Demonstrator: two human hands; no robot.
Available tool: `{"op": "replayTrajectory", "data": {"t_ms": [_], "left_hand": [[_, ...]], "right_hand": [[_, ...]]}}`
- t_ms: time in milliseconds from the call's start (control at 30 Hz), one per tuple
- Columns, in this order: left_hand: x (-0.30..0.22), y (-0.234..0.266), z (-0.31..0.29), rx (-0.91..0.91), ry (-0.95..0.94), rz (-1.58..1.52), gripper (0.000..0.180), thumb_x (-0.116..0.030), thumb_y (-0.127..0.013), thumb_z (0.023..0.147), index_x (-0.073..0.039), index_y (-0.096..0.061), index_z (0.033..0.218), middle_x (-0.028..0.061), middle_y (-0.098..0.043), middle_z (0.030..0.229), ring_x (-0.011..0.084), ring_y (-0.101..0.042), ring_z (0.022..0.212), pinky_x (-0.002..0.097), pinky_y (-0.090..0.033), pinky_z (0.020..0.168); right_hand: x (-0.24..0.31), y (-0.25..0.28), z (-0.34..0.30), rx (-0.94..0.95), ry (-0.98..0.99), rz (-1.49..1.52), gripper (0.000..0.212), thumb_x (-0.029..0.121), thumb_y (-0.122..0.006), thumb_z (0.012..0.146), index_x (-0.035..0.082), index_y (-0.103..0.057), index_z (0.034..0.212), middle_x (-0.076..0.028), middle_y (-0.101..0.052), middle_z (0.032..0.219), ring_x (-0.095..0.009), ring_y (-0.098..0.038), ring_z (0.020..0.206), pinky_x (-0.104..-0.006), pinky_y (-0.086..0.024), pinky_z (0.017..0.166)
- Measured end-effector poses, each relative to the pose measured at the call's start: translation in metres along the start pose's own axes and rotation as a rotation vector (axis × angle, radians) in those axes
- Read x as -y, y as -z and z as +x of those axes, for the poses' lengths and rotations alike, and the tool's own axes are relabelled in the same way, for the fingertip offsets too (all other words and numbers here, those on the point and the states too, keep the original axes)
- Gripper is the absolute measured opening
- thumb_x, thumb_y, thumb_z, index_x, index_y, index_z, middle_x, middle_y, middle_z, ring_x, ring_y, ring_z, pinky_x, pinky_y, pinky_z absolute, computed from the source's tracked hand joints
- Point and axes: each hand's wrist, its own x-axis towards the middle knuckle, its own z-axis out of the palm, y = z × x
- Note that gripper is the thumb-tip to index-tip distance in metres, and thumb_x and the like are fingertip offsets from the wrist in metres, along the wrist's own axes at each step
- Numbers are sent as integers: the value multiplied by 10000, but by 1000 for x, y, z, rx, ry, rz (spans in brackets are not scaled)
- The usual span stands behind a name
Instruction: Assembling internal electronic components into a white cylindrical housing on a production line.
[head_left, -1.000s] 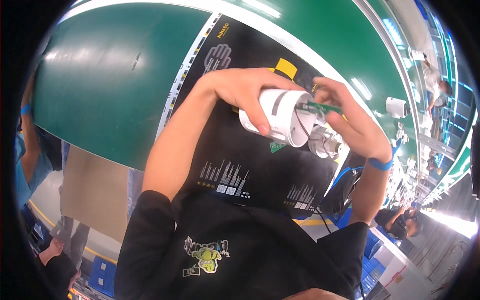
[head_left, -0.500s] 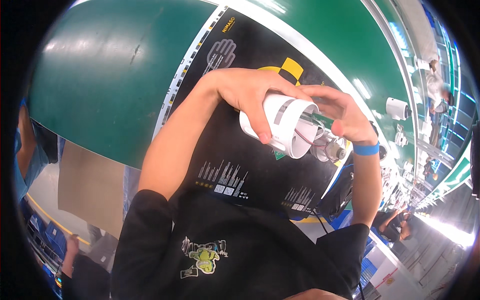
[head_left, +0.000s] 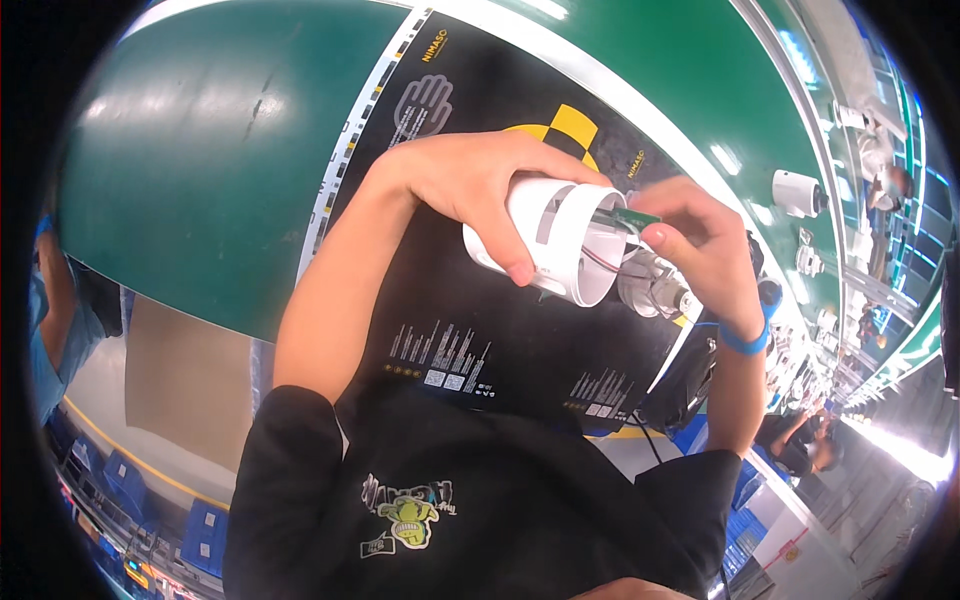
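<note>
My left hand point(head_left: 485, 185) is wrapped round a white cylindrical housing point(head_left: 560, 235), thumb on the near side and fingers over the top. The housing lies tilted, its open end facing right. Out of that opening sticks the end of a green circuit board point(head_left: 637, 216), pinched between the thumb and fingers of my right hand point(head_left: 705, 245); its inner part is hidden in the housing. Thin red and white wires point(head_left: 603, 262) run from inside to a whitish round part with a lens-like tip point(head_left: 655, 287), just below my right hand. My right wrist wears a blue band.
A black printed mat point(head_left: 520, 345) lies under my hands on a green table point(head_left: 200, 150). Across a rail at the right stands a similar white housing point(head_left: 797, 193), with more white parts point(head_left: 808, 255) beyond. Brown board point(head_left: 190, 370) and another person's arm point(head_left: 55, 300) are at the left.
My right hand has turned and closed its fingers on the circuit board, where they were spread before. The housing has shifted slightly up and left with my left hand.
</note>
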Motion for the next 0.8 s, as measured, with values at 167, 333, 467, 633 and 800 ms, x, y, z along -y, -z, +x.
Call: {"op": "replayTrajectory", "data": {"t_ms": [167, 333, 467, 633, 800], "left_hand": [[-1, -5, 2, -9, -17, 94, 951, -204, -899, 432, 0, -500, 1270, 135, -602, 1155, 220, -586, 1051, 321, -444, 928], [-1, -10, 5, -9, -18, 100, 940, -212, -898, 436, -3, -507, 1265, 134, -603, 1155, 221, -583, 1057, 324, -443, 930], [-6, -11, 4, 2, -1, 74, 951, -217, -903, 422, -8, -511, 1264, 138, -601, 1162, 226, -585, 1058, 325, -444, 929], [-1, -15, 4, 20, -20, 98, 952, -210, -905, 412, -13, -519, 1260, 136, -600, 1169, 228, -583, 1065, 322, -442, 931], [-10, -21, 3, 40, -24, 143, 933, -214, -899, 418, -21, -529, 1253, 125, -601, 1174, 229, -583, 1065, 316, -442, 928]], "right_hand": [[15, -8, -14, -83, 210, -417, 115, -3, -639, 794, -20, -553, 720, -78, -557, 677, -139, -501, 570, -261, -387, 513], [12, -7, -19, -89, 180, -376, 84, 16, -636, 803, -13, -577, 752, -74, -564, 689, -138, -516, 574, -256, -399, 516], [22, -13, -24, -129, 101, -432, 70, 46, -637, 810, -5, -599, 781, -80, -567, 694, -159, -520, 559, -264, -399, 510], [28, -17, -33, -141, 128, -532, 76, 64, -638, 809, -2, -615, 780, -99, -555, 659, -211, -528, 539, -282, -401, 508], [38, -28, -48, -234, 127, -588, 97, 58, -633, 819, -10, -612, 753, -90, -556, 623, -179, -515, 499, -277, -396, 485]]}}
